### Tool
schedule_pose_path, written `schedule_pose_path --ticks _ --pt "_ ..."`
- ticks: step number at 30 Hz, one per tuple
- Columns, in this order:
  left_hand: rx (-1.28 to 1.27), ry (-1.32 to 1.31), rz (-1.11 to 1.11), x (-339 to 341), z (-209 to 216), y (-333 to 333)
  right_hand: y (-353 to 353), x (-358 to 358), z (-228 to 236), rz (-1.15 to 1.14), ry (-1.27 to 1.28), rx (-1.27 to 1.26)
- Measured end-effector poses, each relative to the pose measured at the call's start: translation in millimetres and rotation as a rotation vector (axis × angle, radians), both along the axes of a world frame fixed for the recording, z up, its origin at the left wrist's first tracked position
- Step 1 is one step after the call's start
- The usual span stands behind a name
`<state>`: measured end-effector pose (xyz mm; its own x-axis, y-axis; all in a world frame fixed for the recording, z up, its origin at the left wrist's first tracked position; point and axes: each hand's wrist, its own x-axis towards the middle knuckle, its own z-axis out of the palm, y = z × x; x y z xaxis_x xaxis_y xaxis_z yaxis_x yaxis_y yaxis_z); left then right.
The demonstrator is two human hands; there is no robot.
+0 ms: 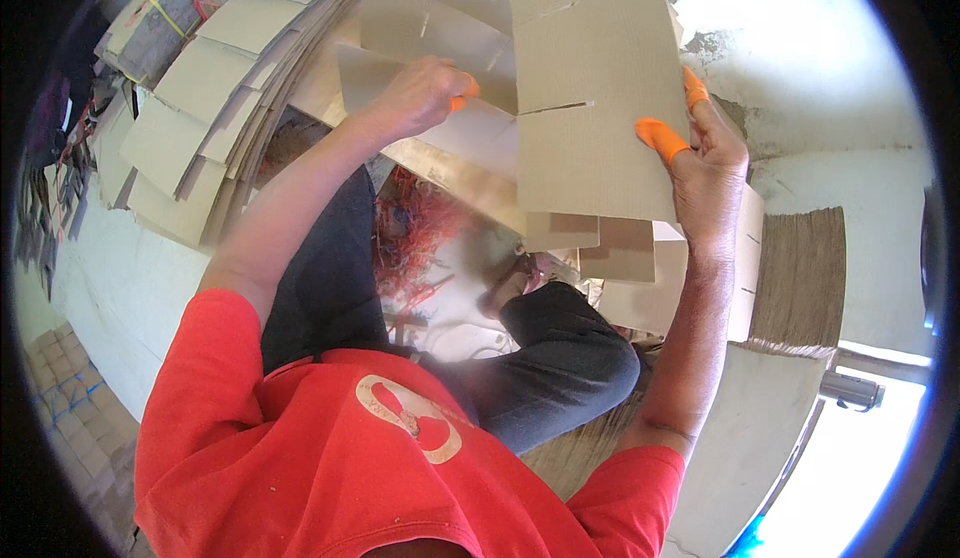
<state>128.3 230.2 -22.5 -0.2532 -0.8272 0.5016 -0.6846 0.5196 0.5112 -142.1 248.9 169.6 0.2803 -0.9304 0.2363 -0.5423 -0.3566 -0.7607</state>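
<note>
My right hand [712, 173], with orange covers on the thumb and a fingertip, grips the right edge of a tall brown cardboard divider [600, 68]. Slits are cut into that panel, and it stands upright in front of me. My left hand [425, 96], also wearing orange fingertip covers, is closed at the upper edge of a slotted cardboard piece [480, 133]. What its fingers pinch is hidden. Behind it rises another slotted cardboard piece [420, 28]. Smaller cardboard pieces [620, 253] hang below the tall panel.
Stacked, fanned cardboard sheets [190, 88] lean at the left. To the right stands a thick cardboard stack [800, 278] beside a pale wall [830, 168]. Red stringy scraps [415, 228] lie on the floor between my legs. A wooden board [465, 183] runs beneath the upright pieces.
</note>
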Motion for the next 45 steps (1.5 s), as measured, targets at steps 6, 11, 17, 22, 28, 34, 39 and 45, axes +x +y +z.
schedule_pose_path --ticks 6,11,17,22,28,34,39,45 --pt "-0.026 -0.003 -0.017 -1 -3 -6 -11 8 -7 0.031 0.098 -0.010" --pt "-0.014 -0.016 0.003 -2 -1 -6 -13 14 -7 0.027 0.100 -0.024" --pt "-0.005 -0.035 0.019 0 -4 -9 -13 19 -5 -0.015 0.111 0.009" --pt "0.055 -0.024 0.023 -1 0 -11 -15 15 -15 0.005 0.076 -0.059" --pt "0.054 0.003 0.005 0 -3 -12 -21 25 -24 0.118 0.210 0.084" --pt "0.066 -0.025 -0.027 -5 2 -21 -48 35 -79 0.343 0.338 -0.354" --pt "0.107 0.034 -0.026 -3 5 -24 -54 56 -29 0.289 0.516 0.345" --pt "0.059 -0.024 -0.042 -1 -2 -28 -50 53 -72 0.309 0.461 0.534"
